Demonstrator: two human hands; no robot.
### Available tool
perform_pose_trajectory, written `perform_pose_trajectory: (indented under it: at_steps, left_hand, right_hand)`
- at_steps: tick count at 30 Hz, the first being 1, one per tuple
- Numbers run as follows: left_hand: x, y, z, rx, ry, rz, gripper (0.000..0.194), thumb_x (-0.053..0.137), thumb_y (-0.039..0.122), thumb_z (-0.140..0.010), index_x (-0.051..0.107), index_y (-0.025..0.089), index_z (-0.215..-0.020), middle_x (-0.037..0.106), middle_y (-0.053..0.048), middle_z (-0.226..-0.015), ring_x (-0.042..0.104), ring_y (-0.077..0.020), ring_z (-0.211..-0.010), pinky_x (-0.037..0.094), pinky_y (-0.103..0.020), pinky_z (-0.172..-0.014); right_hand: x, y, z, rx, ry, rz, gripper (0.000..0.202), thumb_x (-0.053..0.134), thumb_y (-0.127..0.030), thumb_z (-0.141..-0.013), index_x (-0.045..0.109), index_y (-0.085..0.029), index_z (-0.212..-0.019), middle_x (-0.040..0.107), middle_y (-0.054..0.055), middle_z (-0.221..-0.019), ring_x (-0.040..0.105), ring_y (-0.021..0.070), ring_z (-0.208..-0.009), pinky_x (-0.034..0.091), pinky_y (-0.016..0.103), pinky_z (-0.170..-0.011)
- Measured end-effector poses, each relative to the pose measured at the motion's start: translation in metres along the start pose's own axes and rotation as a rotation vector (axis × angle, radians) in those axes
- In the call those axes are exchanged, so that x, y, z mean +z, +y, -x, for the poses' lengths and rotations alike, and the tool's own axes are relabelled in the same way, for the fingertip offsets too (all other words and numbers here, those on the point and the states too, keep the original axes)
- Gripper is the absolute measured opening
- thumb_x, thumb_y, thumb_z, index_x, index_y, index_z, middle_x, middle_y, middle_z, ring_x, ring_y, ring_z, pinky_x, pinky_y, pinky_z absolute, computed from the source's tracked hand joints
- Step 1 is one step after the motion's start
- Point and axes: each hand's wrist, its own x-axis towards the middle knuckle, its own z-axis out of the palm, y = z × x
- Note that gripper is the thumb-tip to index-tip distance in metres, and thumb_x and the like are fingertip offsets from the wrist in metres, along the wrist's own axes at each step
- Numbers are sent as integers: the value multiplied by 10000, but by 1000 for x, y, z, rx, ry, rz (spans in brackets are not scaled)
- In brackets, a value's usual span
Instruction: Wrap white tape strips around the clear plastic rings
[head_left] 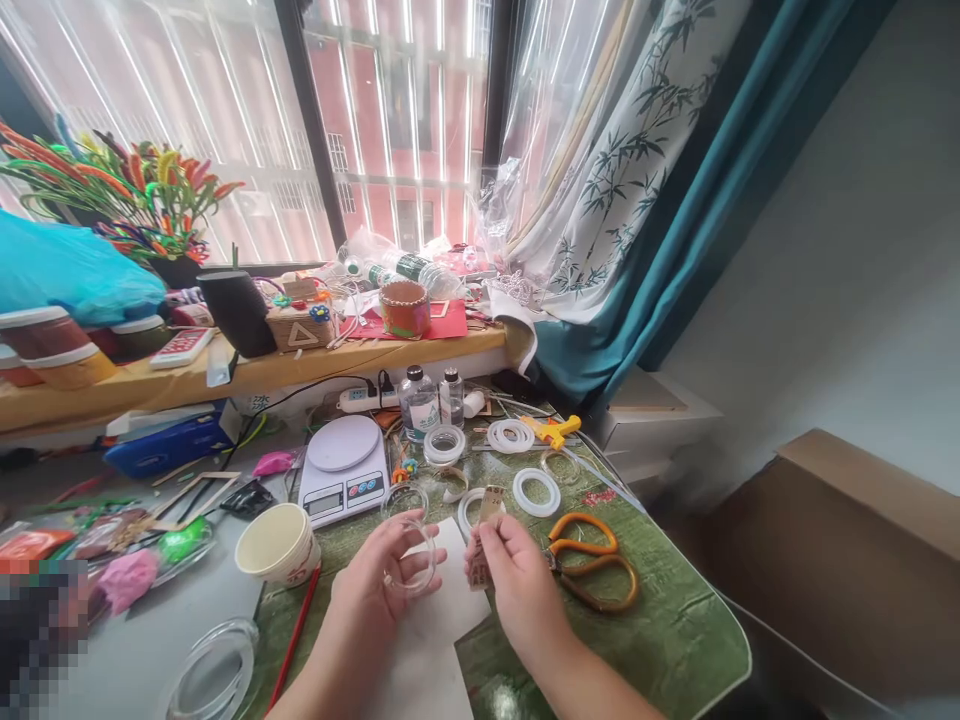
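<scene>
My left hand (382, 570) holds a clear resin ring (418, 560), bangle-sized, between thumb and fingers, with several fingers curled loosely behind it. My right hand (516, 575) pinches a small strip of brown printed sandpaper (491, 503) by its middle, print side showing. A short gap lies between the ring and the strip. Under both hands is a white sheet of paper (427, 660). Just right of my right hand lie scissors (600, 560) with orange handles. Behind the hands are white ring molds (536, 492), one partly hidden by the sandpaper.
A kitchen scale (345, 465) and a paper cup (277, 545) stand to the left, near a red stick (296, 635). Two bottles (420, 408) and a yellow glue gun (553, 431) are at the back. Clear coiled tubing or rings (214, 670) lie front left. The green table's edge (739, 625) curves at right.
</scene>
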Motion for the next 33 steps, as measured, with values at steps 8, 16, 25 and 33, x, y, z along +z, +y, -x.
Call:
perform_pose_trajectory:
  at_steps: [8, 16, 25, 33]
  left_hand:
    - [0, -9, -1, 64, 17, -195, 432, 925, 339, -619, 718, 185, -965, 741, -49, -873, 709, -206, -707, 572, -282, -572]
    - [2, -12, 0, 106, 59, -294, 321, 908, 381, -592, 716, 166, -733, 685, -17, -729, 609, -142, -582, 477, -223, -510]
    - [-1, -15, 1, 120, -33, -352, 385, 840, 546, -676, 736, 178, -711, 616, 6, -528, 590, -177, -563, 465, -265, -565]
    - [-7, -7, 3, 96, -166, -218, 426, 830, 561, -733, 782, 144, -812, 667, -34, -658, 571, -158, -635, 489, -274, -649]
  right_hand:
    - [10, 8, 13, 12, -148, -91, 429, 664, -617, -904, 610, -192, -876, 603, 4, -743, 596, 159, -660, 506, 301, -655]
    - [15, 18, 16, 82, -181, -98, 425, 737, -590, -855, 645, -194, -979, 635, 14, -811, 524, 127, -588, 447, 257, -552]
    - [10, 10, 14, 85, -201, -117, 425, 765, -594, -820, 644, -195, -902, 444, -73, -587, 341, 92, -486, 307, 225, -470]
    - [0, 13, 6, 115, -112, -106, 469, 731, -620, -815, 588, -195, -952, 415, -97, -578, 270, 74, -435, 216, 215, -420]
